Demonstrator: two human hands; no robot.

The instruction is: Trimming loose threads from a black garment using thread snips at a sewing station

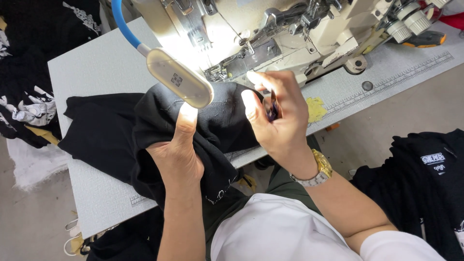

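The left hand (176, 157) grips the black garment (121, 130) on the table (96, 67); the right hand (278, 116) pinches small thread snips (273, 107) beside the sewing machine (290, 34).

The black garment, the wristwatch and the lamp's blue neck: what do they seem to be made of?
The black garment looks like soft knit fabric, matte, since it folds and bunches under the left hand. The wristwatch on the right hand appears to be metal, glossy gold and silver links. The lamp's blue neck looks like smooth plastic or rubber sheathing, curved as if bendable; what lies inside is hidden.
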